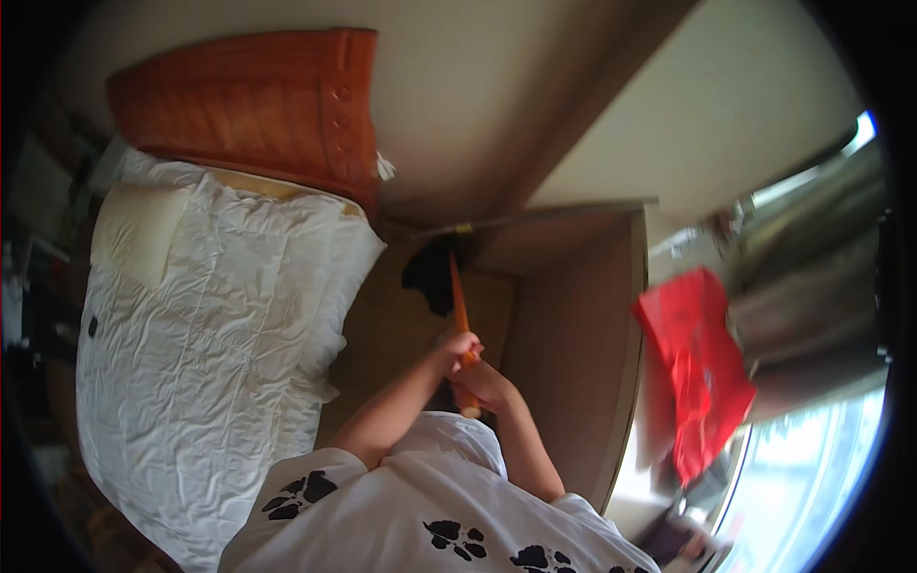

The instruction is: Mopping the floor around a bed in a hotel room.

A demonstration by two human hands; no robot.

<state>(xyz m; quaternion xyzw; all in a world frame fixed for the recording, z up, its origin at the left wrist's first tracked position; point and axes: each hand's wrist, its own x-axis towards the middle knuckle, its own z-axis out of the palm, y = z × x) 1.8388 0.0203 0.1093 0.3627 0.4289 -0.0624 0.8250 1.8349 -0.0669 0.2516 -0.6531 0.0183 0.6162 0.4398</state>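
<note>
Both of my hands grip a long orange-brown wooden pole [461,304] in front of my body. My left hand [461,347] is wrapped around it higher up, and my right hand [483,382] holds it just below, near its butt end. The pole slopes away and down to a dark, shaggy black mass [430,276] that looks like a mop head on the floor. Shadow hides how the two join. The floor [365,336] is a narrow brown strip between a bed and a panel.
To the left stands a bed with a rumpled white quilt [222,358], a cream pillow [140,229] and an orange-brown headboard [243,107]. A tall brown furniture panel [580,344] bounds the right side. Beyond it are a red bag [698,372], a curtain [809,308] and a bright window [802,473].
</note>
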